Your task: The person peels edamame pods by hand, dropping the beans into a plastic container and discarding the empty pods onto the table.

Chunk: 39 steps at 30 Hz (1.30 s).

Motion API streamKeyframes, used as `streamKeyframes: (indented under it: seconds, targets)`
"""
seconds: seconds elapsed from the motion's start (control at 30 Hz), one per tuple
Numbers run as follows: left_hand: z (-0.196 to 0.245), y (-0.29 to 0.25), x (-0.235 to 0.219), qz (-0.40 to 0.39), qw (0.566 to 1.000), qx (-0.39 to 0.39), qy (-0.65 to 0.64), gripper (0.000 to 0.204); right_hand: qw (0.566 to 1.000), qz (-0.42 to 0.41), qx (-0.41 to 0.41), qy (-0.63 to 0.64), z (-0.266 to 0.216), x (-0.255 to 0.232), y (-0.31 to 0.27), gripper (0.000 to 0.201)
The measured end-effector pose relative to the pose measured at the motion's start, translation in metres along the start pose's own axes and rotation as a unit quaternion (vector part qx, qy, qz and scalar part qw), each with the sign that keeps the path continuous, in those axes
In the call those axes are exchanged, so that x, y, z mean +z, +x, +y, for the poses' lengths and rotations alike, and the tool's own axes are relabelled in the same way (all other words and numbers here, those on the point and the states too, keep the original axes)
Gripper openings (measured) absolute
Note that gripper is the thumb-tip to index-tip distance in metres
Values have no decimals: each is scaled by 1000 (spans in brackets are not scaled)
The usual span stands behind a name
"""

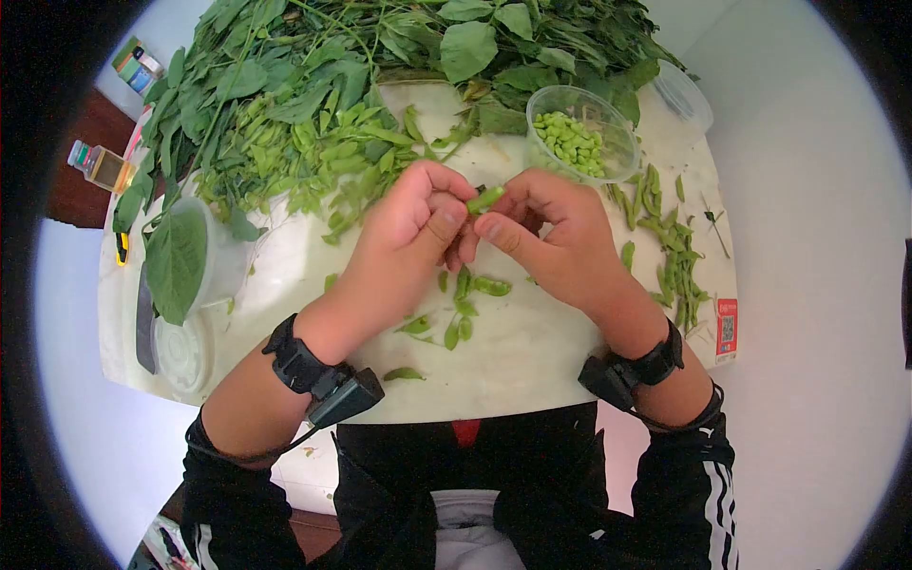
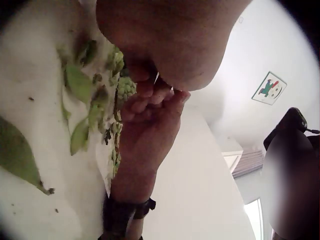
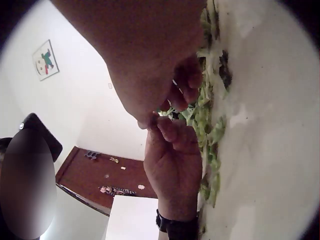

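Over the middle of the table, a green soybean pod (image 1: 485, 199) spans the gap between my two hands. My left hand (image 1: 404, 223) pinches its left end between thumb and curled fingers. The thumb and forefinger of my right hand (image 1: 565, 233) grip the other end. Just behind the right hand stands a clear plastic tub (image 1: 635, 161) with shelled green beans (image 1: 570, 142) in it. A few loose pods (image 1: 465, 309) lie on the table below the hands. In both wrist views the pod is hidden by the fingers.
Leafy bean plants (image 1: 285, 66) pile across the back, with many pods (image 1: 313, 152) in front. More pods (image 1: 679, 266) lie at the right. A white tub (image 1: 223, 252), a round lid (image 1: 183, 353) and a bottle (image 1: 101, 167) stand at the left. Another clear lid (image 1: 684, 100) is back right.
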<state>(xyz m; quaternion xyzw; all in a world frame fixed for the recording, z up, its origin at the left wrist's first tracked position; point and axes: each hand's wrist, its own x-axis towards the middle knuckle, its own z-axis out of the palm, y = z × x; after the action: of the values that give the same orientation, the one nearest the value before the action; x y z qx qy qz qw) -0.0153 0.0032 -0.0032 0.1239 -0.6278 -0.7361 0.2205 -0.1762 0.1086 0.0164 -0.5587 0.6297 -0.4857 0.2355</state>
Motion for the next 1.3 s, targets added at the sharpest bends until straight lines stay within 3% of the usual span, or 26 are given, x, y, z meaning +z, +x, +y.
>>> streamKeyframes:
  seconds: [0.07,0.1,0.17,0.3,0.4,0.5,0.57,0.77,0.9,1.07,1.3]
  targets:
    - [1,-3,2,-20,1000,2,18,12,997,-75,8,-27,5,-2,-1,25]
    - [1,-4,3,-41,999,-9,-11,11,997,-74,9,-27,4,-1,-2,25]
    - [2,-5,5,-62,997,-20,-40,11,991,-117,-24,58,-1,0,-2,24]
    - [2,-5,5,-85,994,-35,-58,11,988,-107,-47,99,-6,1,-5,21]
    - [4,-5,5,-104,991,-43,-74,11,990,-108,-71,52,-6,-2,-6,22]
    - [4,-4,4,-107,990,-43,-79,11,987,-91,-81,106,-5,-1,-7,25]
    - [4,-4,3,-108,990,-35,-80,11,996,-66,-57,0,-4,-2,-7,29]
    - [-3,-5,5,-80,997,-16,-12,11,995,-91,-24,26,-5,-3,-7,32]
    - [-2,-6,3,-53,983,72,162,13,996,-84,-10,24,-1,-1,-7,34]
    - [3,-4,1,-60,959,87,264,18,994,-88,-65,-10,-2,-3,-6,32]
    - [-1,-8,9,-58,989,-5,135,31,979,-51,-173,-100,2,-2,-4,31]
